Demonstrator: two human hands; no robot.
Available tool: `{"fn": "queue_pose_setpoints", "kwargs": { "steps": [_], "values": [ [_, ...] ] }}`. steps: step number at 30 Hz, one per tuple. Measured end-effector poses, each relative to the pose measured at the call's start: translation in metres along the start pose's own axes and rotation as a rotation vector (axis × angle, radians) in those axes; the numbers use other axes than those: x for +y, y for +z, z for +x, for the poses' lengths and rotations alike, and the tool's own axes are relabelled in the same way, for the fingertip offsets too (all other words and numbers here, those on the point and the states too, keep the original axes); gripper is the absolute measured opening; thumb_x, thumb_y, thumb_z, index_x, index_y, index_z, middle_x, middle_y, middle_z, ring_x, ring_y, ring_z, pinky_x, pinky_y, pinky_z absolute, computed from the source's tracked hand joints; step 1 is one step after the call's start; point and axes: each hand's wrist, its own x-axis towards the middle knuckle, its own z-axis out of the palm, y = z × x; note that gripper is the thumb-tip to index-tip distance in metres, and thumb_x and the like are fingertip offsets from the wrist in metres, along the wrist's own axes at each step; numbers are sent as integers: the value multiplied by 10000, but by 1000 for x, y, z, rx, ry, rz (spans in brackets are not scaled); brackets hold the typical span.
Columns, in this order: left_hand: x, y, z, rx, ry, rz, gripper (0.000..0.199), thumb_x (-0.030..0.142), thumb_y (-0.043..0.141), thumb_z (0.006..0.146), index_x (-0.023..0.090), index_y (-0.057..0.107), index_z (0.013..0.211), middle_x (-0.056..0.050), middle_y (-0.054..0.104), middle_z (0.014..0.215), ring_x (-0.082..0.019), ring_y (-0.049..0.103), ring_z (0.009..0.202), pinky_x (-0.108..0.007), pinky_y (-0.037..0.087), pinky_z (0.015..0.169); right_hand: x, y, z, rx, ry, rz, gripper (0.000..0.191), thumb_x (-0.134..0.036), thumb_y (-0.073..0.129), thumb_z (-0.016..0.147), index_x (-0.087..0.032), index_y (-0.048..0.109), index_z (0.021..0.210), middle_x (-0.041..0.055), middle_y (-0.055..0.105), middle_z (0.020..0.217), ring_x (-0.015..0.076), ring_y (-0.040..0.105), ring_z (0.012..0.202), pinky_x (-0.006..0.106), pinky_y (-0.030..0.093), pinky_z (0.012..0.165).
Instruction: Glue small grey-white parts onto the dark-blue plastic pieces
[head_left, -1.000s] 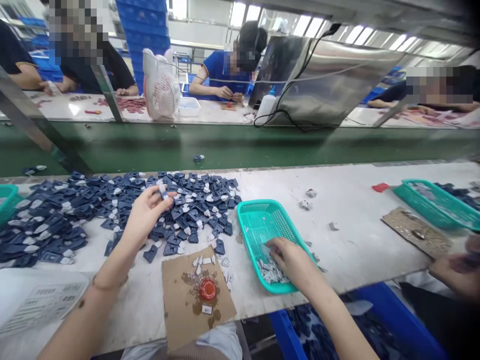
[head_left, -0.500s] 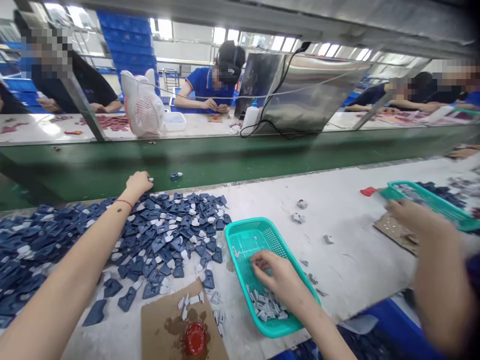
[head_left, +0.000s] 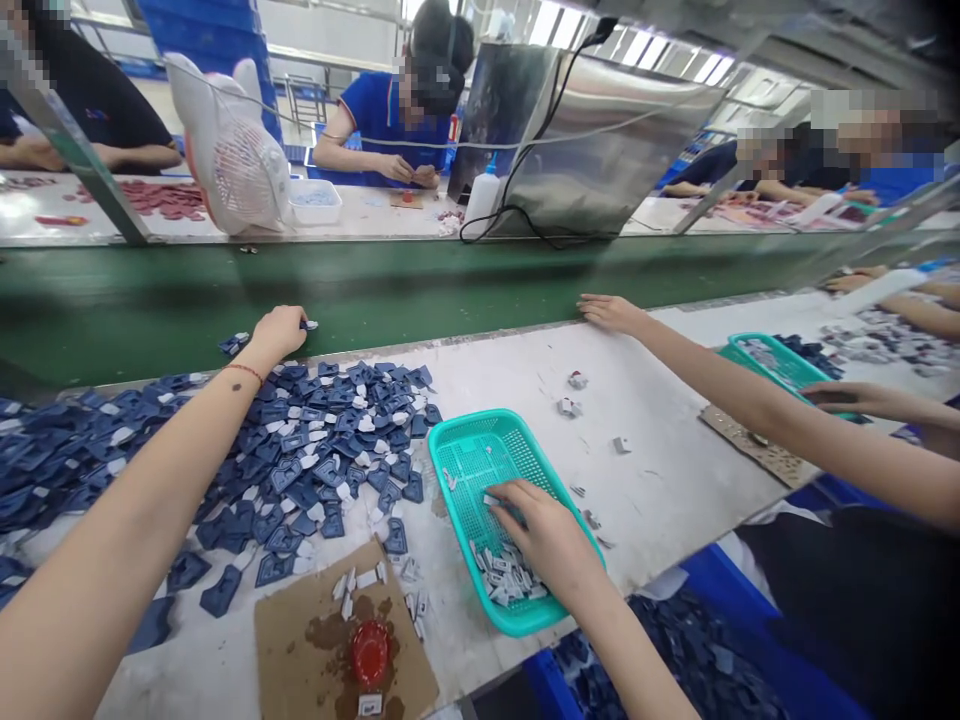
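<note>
My left hand (head_left: 279, 332) reaches over the near edge of the green conveyor belt, fingers closed on a small dark-blue piece with a white tip (head_left: 310, 325). Below that arm spreads a heap of similar blue pieces (head_left: 322, 430). My right hand (head_left: 536, 525) is inside a teal plastic basket (head_left: 448, 530); thumb and forefinger pinch a small white piece (head_left: 491, 499). Many small grey-white pieces (head_left: 506, 578) lie at the basket's near end. Left of the basket, a cardboard sheet (head_left: 289, 650) with wet stains carries a red round dish (head_left: 370, 652) and several white pieces (head_left: 349, 590).
The green belt (head_left: 420, 290) crosses ahead, with another blue piece (head_left: 234, 343) on it. A co-worker's arm (head_left: 697, 390) stretches to the belt at right, beside a second teal basket (head_left: 787, 365). A blue bin (head_left: 720, 580) of dark pieces sits below the table edge.
The view has shifted, dropping toward the right. The loose blue piece on the belt has passed from right to left of my left hand. A co-worker's hand now reaches the belt's edge.
</note>
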Motion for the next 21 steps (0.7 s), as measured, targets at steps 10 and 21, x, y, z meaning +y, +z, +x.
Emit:
{"fn": "queue_pose_setpoints", "kwargs": {
  "steps": [10,21],
  "values": [
    [33,-57,-125,212,-51,-815,300,230,654,784,150,546,1052,-22,684,849,-87,650,577,-196,547,567,-23,-2,-7,57,-20,101,142,-256,509,906,-189,633,891,98,665,891,250,651,842,377,517,737],
    [13,-38,-346,-203,-395,-1262,336,313,783,701,165,678,984,-49,702,905,-153,705,617,-234,595,581,-132,27,-52,-171,-308,277,101,-176,523,914,-184,623,913,86,658,901,216,635,867,350,529,761]
  ]
}}
